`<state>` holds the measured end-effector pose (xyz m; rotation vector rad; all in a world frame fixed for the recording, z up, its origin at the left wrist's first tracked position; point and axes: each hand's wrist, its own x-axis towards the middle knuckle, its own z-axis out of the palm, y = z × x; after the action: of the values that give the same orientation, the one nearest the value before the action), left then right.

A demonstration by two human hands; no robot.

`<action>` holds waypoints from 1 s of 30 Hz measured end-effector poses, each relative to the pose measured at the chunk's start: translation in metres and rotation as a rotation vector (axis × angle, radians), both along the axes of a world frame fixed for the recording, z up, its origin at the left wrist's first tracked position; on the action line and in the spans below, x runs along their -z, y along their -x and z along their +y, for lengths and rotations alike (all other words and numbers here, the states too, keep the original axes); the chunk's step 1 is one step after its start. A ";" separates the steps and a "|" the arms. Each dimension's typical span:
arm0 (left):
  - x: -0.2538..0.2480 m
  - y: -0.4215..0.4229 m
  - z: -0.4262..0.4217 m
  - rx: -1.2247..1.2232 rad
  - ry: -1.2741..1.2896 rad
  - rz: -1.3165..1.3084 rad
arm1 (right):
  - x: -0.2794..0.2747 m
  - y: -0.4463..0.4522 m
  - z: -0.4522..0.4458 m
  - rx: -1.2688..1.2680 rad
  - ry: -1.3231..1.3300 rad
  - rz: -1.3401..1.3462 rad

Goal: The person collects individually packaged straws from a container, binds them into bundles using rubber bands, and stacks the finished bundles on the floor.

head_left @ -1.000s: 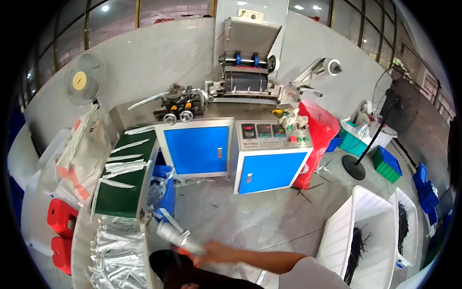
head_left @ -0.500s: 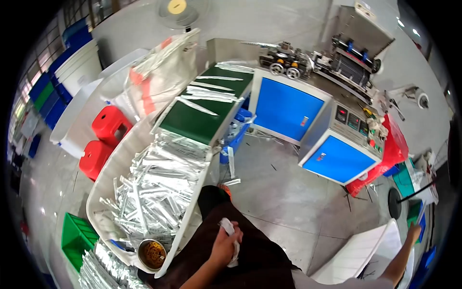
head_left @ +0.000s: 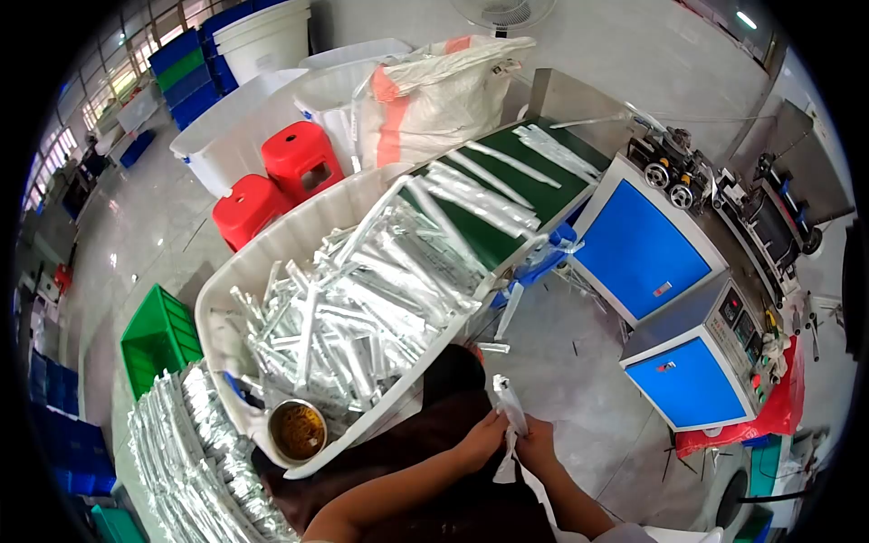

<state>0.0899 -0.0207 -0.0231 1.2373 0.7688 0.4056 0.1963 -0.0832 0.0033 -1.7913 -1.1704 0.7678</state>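
Over the lap, my left hand (head_left: 485,440) and my right hand (head_left: 538,443) are closed together around a small silvery-white bundle (head_left: 510,405). Its upper end sticks up between the two hands, and a pale strip hangs below. Just ahead and to the left lies a white tub (head_left: 217,312) filled with silvery wrapped strips (head_left: 362,299). A round metal cup (head_left: 298,432) with yellowish rubber-band-like loops sits at the tub's near corner. More silvery strips lie on a green conveyor belt (head_left: 507,195) that ends at the tub.
A blue-doored machine (head_left: 647,244) and a control cabinet (head_left: 688,380) stand at the right. Red stools (head_left: 301,158), a woven sack (head_left: 434,109) and white bins are beyond the tub. Stacked silvery bundles (head_left: 190,462) and a green crate (head_left: 161,339) lie at the left.
The view has swung left toward the tub. My right hand, stretched out to the far right half a second ago, has come in to my left hand at the bundle.
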 end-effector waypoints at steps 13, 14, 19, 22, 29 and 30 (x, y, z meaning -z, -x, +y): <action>0.003 0.049 0.023 -0.148 0.314 -0.095 | 0.119 -0.233 0.249 0.565 -0.261 0.702; 0.012 0.053 0.021 -0.129 0.337 -0.110 | 0.088 -0.217 0.243 0.669 -0.345 0.757; 0.000 0.057 0.031 -0.229 0.408 -0.070 | -0.033 -0.075 0.218 0.307 -0.418 0.577; 0.004 0.068 0.033 -0.166 0.386 -0.030 | -0.035 -0.015 0.264 -0.134 -0.126 0.260; 0.002 0.085 0.029 -0.337 0.040 -0.137 | 0.062 0.031 0.406 -0.307 0.537 -0.583; 0.000 0.092 0.030 -0.335 0.038 -0.113 | 0.064 0.032 0.405 -0.372 0.467 -0.436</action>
<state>-0.0018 0.0092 -0.0233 1.0413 0.8845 0.7252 0.1642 0.3219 -0.0602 -2.2304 -1.7574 0.9500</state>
